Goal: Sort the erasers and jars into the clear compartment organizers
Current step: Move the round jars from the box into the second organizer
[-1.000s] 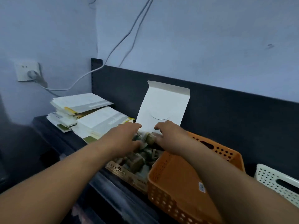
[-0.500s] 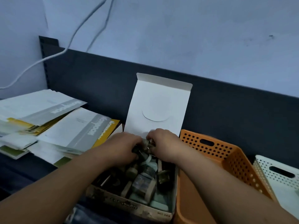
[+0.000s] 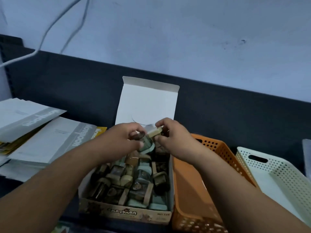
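Note:
An open cardboard box [image 3: 125, 212] with its white lid [image 3: 148, 103] standing up holds several small wrapped erasers [image 3: 133, 182] in brown and pale green. Both hands are raised over the back of the box. My left hand [image 3: 121, 140] grips erasers, a green-wrapped one [image 3: 147, 146] showing below its fingers. My right hand [image 3: 171, 133] pinches a pale eraser [image 3: 154, 131] between thumb and fingers. The two hands nearly touch. No jars or clear organizers are in view.
An orange perforated basket [image 3: 217, 148] sits right beside the box, and a white perforated basket [image 3: 279, 172] lies further right. A stack of white and yellow paper packs [image 3: 42, 132] lies at the left. A dark backboard and a wall with cables rise behind.
The view has tilted down and come closer to the box. Both hands have lifted out of the box's back end, holding erasers above it.

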Demonstrator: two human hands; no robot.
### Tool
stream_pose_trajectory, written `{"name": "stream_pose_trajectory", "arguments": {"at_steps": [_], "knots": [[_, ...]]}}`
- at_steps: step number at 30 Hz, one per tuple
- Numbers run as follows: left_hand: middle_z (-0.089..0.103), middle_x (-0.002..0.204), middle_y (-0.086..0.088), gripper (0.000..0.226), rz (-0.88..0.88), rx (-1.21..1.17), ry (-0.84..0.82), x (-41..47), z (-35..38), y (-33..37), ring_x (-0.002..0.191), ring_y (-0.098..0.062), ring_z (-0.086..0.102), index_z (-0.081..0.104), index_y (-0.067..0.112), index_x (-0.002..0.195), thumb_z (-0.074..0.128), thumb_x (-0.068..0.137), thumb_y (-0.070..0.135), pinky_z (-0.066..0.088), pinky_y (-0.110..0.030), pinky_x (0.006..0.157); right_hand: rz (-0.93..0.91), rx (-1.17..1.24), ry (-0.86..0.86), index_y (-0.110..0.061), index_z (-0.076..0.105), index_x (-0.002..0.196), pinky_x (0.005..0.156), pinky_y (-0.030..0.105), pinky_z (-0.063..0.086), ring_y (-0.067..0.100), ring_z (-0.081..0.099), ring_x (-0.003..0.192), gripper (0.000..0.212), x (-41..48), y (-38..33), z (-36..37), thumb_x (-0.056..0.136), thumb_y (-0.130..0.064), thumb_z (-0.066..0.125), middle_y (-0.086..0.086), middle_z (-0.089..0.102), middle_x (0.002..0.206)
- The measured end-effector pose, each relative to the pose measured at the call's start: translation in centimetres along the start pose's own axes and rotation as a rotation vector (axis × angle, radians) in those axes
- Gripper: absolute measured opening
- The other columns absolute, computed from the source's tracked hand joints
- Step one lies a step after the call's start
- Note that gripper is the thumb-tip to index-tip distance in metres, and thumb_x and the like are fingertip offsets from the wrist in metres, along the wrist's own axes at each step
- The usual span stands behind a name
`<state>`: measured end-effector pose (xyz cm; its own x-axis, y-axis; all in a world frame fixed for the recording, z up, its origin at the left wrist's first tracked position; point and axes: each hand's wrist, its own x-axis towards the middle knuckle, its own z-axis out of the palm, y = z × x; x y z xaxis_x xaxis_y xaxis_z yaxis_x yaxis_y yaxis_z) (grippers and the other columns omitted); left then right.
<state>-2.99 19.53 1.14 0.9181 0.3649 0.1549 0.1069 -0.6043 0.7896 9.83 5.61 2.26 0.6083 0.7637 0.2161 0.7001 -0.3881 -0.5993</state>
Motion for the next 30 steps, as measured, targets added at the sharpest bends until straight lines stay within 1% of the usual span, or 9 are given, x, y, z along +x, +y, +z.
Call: {"name": "stream_pose_trajectory", "arguments": {"at_steps": [4,7,11,15,17,22,24,27,30], "knots": [[0.065,0.101,0.002,0.026,0.005,-0.237,0.011,-0.4,1.3,3.6,0.09,-0.015,0.065,0.063,0.026,0.114,0.056,0.094,0.013,0.058,-0.032,0.078,0.024,0.125,0.17,-0.024,0.053,0.113,0.083,0.031,0.055,0.01,0.06,0.094,0.028,-3.1,0.8,-2.8,0.089,-0.017,0.065,-0.005,0.061,0.105],[0.063,0.106,-0.006,0.025,-0.027,-0.408,-0.037,-0.7,2.5,5.3,0.093,-0.018,0.066,0.06,0.019,0.117,0.051,0.096,0.008,0.06,-0.034,0.074,0.054,0.166,0.224,-0.026,0.052,0.115,0.083,0.026,0.054,0.008,0.061,0.095,0.031,-4.9,1.2,-4.1,0.089,-0.017,0.066,-0.007,0.063,0.105],[0.06,0.119,-0.006,0.035,-0.005,-0.435,-0.058,-0.8,6.7,9.5,0.104,-0.022,0.064,0.052,0.018,0.128,0.058,0.093,0.014,0.056,-0.042,0.086,0.099,0.22,0.325,-0.033,0.049,0.12,0.079,0.022,0.053,0.006,0.062,0.094,0.038,-10.7,3.5,-7.8,0.089,-0.018,0.066,-0.01,0.063,0.104],[0.069,0.102,0.001,0.036,0.083,-0.357,-0.044,-1.9,12.7,14.6,0.092,-0.015,0.068,0.057,0.024,0.113,0.072,0.082,0.03,0.055,-0.035,0.081,0.166,0.289,0.434,-0.032,0.054,0.115,0.085,0.032,0.056,0.007,0.065,0.092,0.038,-17.5,6.7,-11.6,0.086,-0.01,0.066,-0.007,0.065,0.101],[0.071,0.097,-0.003,0.032,0.111,-0.39,-0.051,-3.0,16.6,17.5,0.088,-0.016,0.069,0.059,0.019,0.109,0.073,0.081,0.024,0.056,-0.035,0.079,0.202,0.293,0.475,-0.03,0.056,0.11,0.082,0.033,0.057,0.01,0.066,0.088,0.034,-21.1,8.6,-13.5,0.085,-0.009,0.065,-0.005,0.066,0.098],[0.067,0.102,-0.006,0.01,0.072,-0.552,-0.188,-6.0,27.1,24.6,0.096,-0.019,0.064,0.065,0.02,0.096,0.063,0.088,0.014,0.058,-0.043,0.08,0.248,0.34,0.586,-0.03,0.056,0.095,0.072,0.017,0.051,-0.001,0.063,0.079,0.028,-31.3,13.7,-18.7,0.085,-0.005,0.066,-0.01,0.067,0.091],[0.063,0.108,-0.005,0.012,0.071,-0.602,-0.249,-7.1,31.1,27.1,0.1,-0.019,0.063,0.065,0.02,0.097,0.06,0.089,0.011,0.059,-0.042,0.073,0.287,0.333,0.632,-0.029,0.056,0.091,0.079,0.022,0.053,0.004,0.065,0.084,0.027,-35.4,15.6,-20.5,0.084,-0.006,0.069,-0.006,0.069,0.092],[0.063,0.103,-0.007,0.015,0.103,-0.628,-0.328,-9.2,36.2,30.8,0.086,-0.017,0.065,0.063,0.016,0.1,0.059,0.09,0.005,0.06,-0.036,0.069,0.352,0.298,0.709,-0.027,0.057,0.089,0.088,0.04,0.054,0.02,0.066,0.092,0.023,-40.9,18.5,-22.9,0.081,-0.011,0.072,0.005,0.069,0.097],[0.065,0.092,-0.01,0.013,0.11,-0.644,-0.4,-11.0,40.8,34.2,0.073,-0.023,0.068,0.06,0.017,0.1,0.063,0.089,0.01,0.058,-0.032,0.06,0.427,0.312,0.78,-0.024,0.055,0.09,0.076,0.04,0.053,0.024,0.063,0.086,0.018,-46.2,21.1,-25.4,0.083,-0.016,0.07,0.007,0.066,0.093]]}}
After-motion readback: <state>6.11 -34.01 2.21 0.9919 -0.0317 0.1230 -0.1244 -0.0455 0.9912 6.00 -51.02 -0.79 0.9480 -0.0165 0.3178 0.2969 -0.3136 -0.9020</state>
